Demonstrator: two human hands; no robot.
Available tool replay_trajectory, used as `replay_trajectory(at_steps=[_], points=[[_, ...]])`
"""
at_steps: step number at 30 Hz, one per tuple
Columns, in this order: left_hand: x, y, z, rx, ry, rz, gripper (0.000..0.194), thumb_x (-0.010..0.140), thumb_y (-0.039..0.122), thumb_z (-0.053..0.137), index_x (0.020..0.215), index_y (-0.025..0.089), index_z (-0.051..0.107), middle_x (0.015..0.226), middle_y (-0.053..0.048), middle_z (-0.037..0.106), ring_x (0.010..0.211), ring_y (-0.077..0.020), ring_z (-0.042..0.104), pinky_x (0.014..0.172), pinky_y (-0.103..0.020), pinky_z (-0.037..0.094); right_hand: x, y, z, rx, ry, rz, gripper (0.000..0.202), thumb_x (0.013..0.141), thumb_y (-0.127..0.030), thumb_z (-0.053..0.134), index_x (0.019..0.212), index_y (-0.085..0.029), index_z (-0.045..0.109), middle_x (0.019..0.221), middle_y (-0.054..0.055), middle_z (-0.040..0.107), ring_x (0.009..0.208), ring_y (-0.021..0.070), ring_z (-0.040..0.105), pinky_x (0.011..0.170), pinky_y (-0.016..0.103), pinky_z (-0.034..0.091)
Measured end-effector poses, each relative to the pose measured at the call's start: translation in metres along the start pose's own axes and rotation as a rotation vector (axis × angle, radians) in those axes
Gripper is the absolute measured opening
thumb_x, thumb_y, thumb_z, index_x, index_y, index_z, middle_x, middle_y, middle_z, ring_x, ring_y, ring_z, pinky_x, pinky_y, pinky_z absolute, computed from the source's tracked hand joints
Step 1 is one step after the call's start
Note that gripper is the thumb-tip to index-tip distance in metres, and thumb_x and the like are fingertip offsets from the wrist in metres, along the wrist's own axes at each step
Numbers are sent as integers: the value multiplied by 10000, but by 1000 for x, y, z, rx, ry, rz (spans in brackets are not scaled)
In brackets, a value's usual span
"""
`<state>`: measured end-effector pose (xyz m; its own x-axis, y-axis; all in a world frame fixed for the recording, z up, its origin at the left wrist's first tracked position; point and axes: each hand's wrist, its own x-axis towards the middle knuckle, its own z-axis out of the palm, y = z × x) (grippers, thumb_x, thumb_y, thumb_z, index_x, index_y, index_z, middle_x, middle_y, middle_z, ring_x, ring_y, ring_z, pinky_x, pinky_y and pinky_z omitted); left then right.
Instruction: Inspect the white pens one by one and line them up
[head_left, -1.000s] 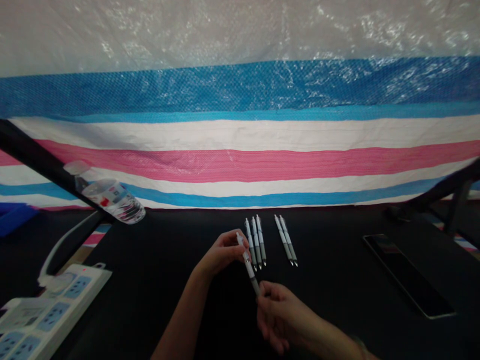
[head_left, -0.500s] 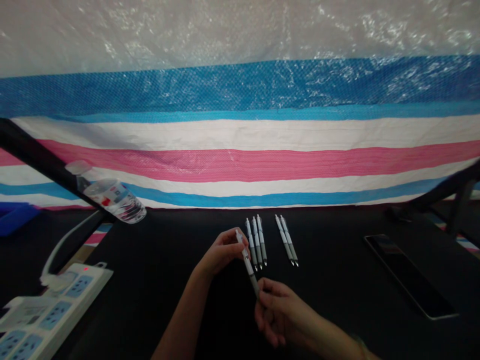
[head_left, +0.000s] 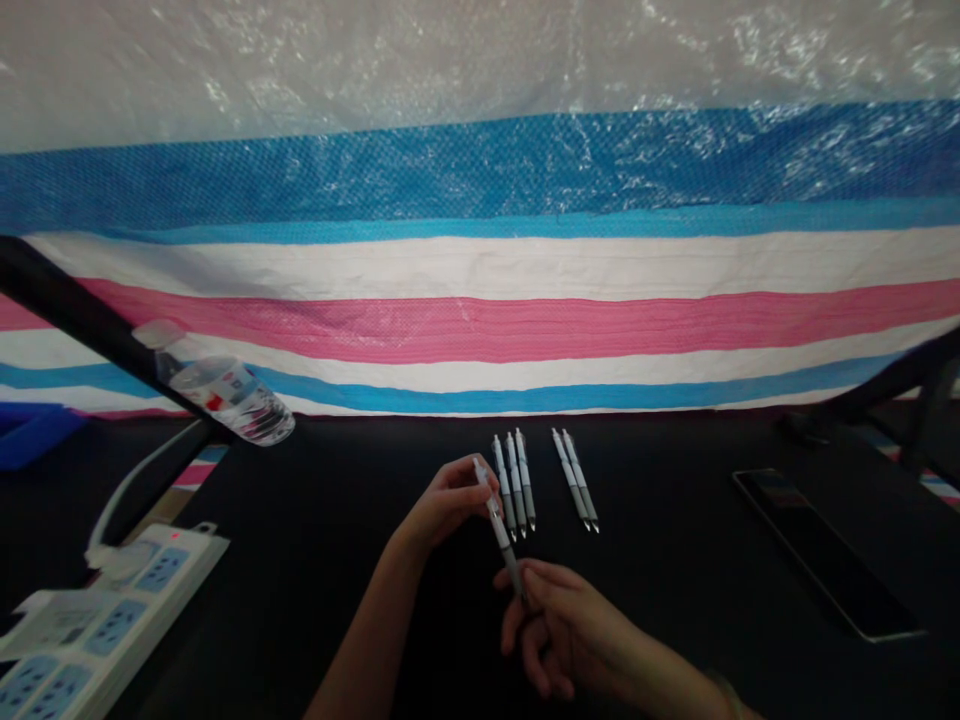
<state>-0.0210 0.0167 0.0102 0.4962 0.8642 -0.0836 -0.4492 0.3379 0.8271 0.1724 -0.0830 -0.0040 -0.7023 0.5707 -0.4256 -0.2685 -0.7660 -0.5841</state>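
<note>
A white pen with a grey grip (head_left: 499,525) slants above the black table between my two hands. My left hand (head_left: 452,500) pinches its upper, clicker end between thumb and fingers. At the lower end, my right hand (head_left: 559,620) has thumb and forefinger on the grey grip near the tip, its other fingers loosely curled; the very tip is hidden. Just beyond my left hand lie three similar pens (head_left: 514,485) side by side, tips toward me. A pair of the same pens (head_left: 576,480) lies a little farther right.
A black phone (head_left: 821,550) lies on the right of the black table (head_left: 300,580). At left are a white power strip (head_left: 142,610) with a plugged-in cable, a tilted water bottle (head_left: 232,400) by a black bar, and a blue bin (head_left: 34,435). Striped sheeting (head_left: 480,330) hangs behind.
My right-hand fingers have shifted and spread slightly around the pen's lower end. My left hand keeps its hold; the pens on the table lie as before.
</note>
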Motion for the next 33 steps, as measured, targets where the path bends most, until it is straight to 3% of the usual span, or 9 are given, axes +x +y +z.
replay_trajectory(at_steps=[3,5,9,12,17,27,30,33], points=[[0,-1,0,-7,-5,-3,260,688,287,849,810,127,684,689,-25,651,620,-162,659,611,-263,527,0,1,-1,-64,-1,3,482,762,-513,761,916,-224,408,653,-39,668,377,96,585,344,135,317],[0,0,0,-5,-5,-8,258,691,286,846,816,126,687,689,-29,656,622,-164,661,612,-261,526,1,3,-3,-51,-6,2,472,775,-545,739,893,-216,423,620,-45,642,373,94,574,356,144,320],[-1,1,1,16,5,-18,251,691,279,844,818,126,690,691,-33,661,625,-165,662,617,-259,524,2,4,-6,22,-26,13,519,834,-635,617,980,-144,533,647,15,654,423,115,608,369,166,337],[-1,1,1,17,2,-14,253,692,285,844,821,128,693,690,-33,659,626,-165,660,621,-262,525,1,2,-3,19,-16,-5,529,849,-637,598,1065,-165,500,725,30,686,442,125,629,362,161,346],[-1,1,0,5,-14,-13,257,696,292,845,822,128,693,691,-37,662,631,-167,663,614,-257,521,0,1,-1,-100,16,2,497,753,-546,760,874,-218,408,609,-50,622,329,73,519,323,140,300],[0,-1,8,48,-1,2,294,746,367,824,836,124,684,717,-54,673,655,-165,668,615,-245,523,3,4,-2,6,53,-34,501,700,-532,799,815,-213,430,547,-45,608,288,73,457,286,161,282],[1,-2,12,42,58,37,303,762,366,810,921,141,684,761,-43,665,700,-195,695,620,-275,553,3,2,-3,48,67,-83,459,753,-504,782,870,-198,461,597,-35,627,327,72,499,300,147,288],[3,-1,14,69,160,103,448,760,326,813,1146,194,628,791,-9,656,655,-168,687,591,-267,558,1,-2,-2,75,37,-92,425,778,-439,780,970,-180,504,709,-3,664,425,99,593,325,144,329]])
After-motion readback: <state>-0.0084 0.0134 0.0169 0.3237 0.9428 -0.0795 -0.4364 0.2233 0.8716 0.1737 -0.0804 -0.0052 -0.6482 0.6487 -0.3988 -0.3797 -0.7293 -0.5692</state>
